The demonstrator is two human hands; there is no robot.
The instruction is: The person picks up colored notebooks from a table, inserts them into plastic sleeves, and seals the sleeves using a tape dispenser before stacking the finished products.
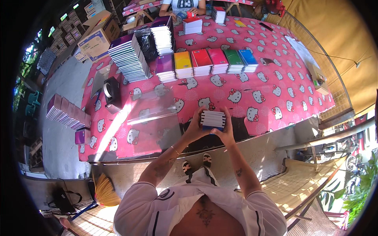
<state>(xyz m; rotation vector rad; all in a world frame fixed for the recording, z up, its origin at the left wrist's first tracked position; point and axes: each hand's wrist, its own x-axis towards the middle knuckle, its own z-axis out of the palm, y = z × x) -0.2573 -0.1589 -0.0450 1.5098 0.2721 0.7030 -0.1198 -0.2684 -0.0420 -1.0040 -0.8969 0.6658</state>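
Both my hands grip a small stack of spiral notebooks [213, 119] at the table's near edge, its white page edges and bindings upward and a blue cover toward me. My left hand [194, 128] wraps the left side and my right hand [226, 133] the right side, thumb at the near edge. Beyond them stands a row of notebook stacks: purple [165, 63], yellow [183, 60], red [201, 58], pink [217, 57], green [233, 58] and blue [247, 57].
Tall notebook piles [130, 59] rise at the far left, near a cardboard box [98, 37]. A black tape dispenser [112, 94] and clear plastic sheeting [151, 133] lie on the pink tablecloth [275, 102]. Across the table, a person [183, 7] handles something red. More notebooks [67, 112] stand left.
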